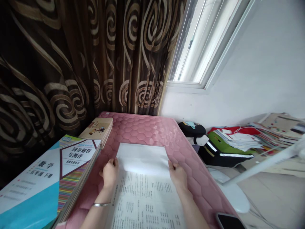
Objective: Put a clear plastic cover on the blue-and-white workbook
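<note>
A large white printed sheet (145,187) lies flat on the pink quilted table top (145,130). My left hand (110,173) grips the sheet's left edge, fingers curled over it, a thin bangle on the wrist. At the sheet's right edge my right hand (178,175) pinches the paper, fingers folded. The far half of the sheet looks blank, while the near half carries columns of small print.
A stack of workbooks (47,178) lies along the table's left side, with a smaller book (97,128) behind it. A dark phone (230,221) sits at the table's near right corner. Brown patterned curtains (71,57) hang behind. Bags and papers (228,143) are piled on the right.
</note>
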`<state>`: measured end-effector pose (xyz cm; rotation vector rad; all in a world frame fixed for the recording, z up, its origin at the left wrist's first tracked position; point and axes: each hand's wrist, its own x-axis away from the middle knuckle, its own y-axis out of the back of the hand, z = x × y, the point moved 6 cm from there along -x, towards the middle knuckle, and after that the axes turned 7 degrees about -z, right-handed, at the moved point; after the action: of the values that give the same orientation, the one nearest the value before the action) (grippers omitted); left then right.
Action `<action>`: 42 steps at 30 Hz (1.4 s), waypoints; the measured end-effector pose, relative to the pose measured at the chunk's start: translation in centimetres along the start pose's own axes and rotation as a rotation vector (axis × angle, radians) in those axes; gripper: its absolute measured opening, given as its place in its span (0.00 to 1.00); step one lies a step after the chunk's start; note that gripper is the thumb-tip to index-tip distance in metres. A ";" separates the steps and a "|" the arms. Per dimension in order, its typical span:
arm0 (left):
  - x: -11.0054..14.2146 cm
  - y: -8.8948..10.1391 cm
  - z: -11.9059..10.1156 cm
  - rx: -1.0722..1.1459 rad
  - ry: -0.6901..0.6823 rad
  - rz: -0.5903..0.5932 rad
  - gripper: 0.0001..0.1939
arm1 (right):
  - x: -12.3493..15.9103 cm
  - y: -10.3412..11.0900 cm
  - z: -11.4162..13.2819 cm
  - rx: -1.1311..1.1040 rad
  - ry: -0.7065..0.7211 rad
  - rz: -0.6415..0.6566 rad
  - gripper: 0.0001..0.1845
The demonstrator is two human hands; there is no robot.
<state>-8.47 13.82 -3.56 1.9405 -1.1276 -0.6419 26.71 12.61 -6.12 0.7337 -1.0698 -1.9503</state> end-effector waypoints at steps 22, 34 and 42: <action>0.0 -0.2 0.1 0.026 0.024 0.043 0.15 | 0.0 0.3 -0.5 -0.082 -0.009 -0.017 0.22; 0.1 0.1 -0.3 -0.003 0.020 0.008 0.16 | -0.1 0.2 -0.3 -0.095 -0.002 -0.058 0.23; 0.2 0.2 -0.3 0.004 0.016 -0.004 0.16 | -0.2 -0.2 -0.4 -0.049 0.020 -0.067 0.23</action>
<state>-8.26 13.72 -3.21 1.9487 -1.1158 -0.6257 27.05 12.69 -6.44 0.7691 -0.9933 -2.0143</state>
